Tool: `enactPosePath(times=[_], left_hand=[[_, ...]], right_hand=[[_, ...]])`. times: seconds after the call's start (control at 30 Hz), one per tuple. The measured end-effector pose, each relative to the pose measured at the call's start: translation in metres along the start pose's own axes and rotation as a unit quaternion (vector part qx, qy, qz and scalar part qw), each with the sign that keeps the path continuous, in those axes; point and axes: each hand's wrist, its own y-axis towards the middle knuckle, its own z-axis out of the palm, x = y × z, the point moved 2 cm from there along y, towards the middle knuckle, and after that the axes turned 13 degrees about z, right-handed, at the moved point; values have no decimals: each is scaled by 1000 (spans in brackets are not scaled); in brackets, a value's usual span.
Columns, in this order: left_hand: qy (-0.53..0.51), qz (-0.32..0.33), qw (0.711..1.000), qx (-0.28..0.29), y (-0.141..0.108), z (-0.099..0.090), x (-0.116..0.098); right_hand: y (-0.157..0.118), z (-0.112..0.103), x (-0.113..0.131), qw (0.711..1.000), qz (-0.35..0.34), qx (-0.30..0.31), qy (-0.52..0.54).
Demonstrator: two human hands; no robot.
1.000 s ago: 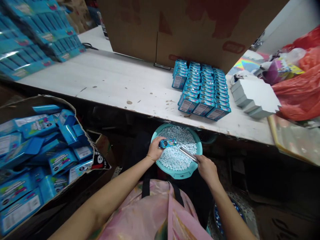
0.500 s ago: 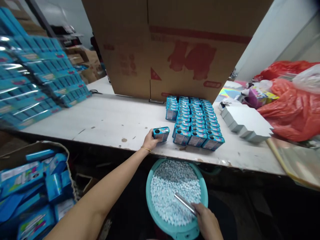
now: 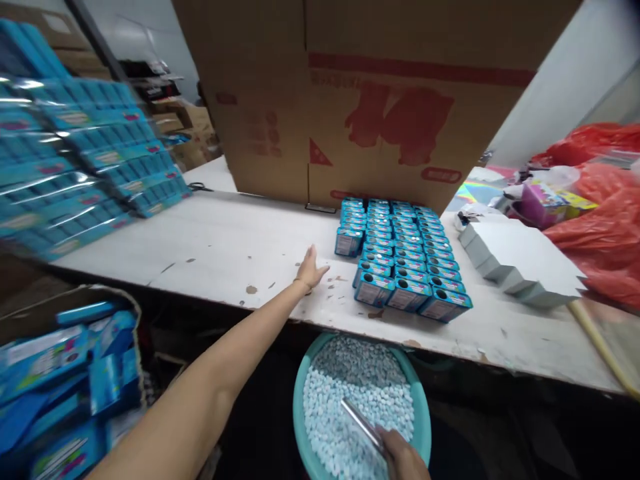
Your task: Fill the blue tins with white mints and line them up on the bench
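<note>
The left hand hangs open above the scuffed white table, its fingers released and holding nothing, with the block of blue tins at its 3 o'clock. The tins stand upright and tightly packed, four columns across, each with a round hole on top; the exact count is hidden. The right hand, cut off by the picture's lower edge, clenches a shiny metal scoop. The scoop's tip rests in a round teal plastic basin, which is heaped with small, smooth, pale blue pellets. At the basin's 9 o'clock sits a cardboard carton of loose blue boxes. A large brown cardboard box stands at the tins' 12 o'clock, and shiny plastic-wrapped blue packs lie at the table's 10 o'clock. Red plastic bags lie at 3 o'clock.
</note>
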Motion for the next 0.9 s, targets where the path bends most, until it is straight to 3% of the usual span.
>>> enactPosePath(times=[0.07,0.13,0.23,0.3,0.37,0.43,0.53,0.67,0.9], left_hand=[[35,20,998,-39,-45,-67,9],[97,8,989,-109,-98,-148,20],[248,-91,944,-199,-192,-274,34],[348,-205,896,-184,-259,-342,39],[397,-322,854,-96,-323,-383,42],[387,-403,829,29,-377,-396,43],[374,-448,799,145,-428,-386,43],[398,-482,760,176,-449,-378,43],[393,-454,785,156,-454,-403,24]], right_hand=[[5,8,-3,999,-30,30,16],[8,16,-9,995,-63,62,33],[9,32,-21,992,-70,89,48],[11,43,-32,992,-42,108,46],[12,52,-41,992,-13,122,38],[12,55,-47,992,7,126,28],[9,55,-47,990,28,134,15],[7,56,-47,991,19,136,4],[10,65,-55,990,-16,136,-16]])
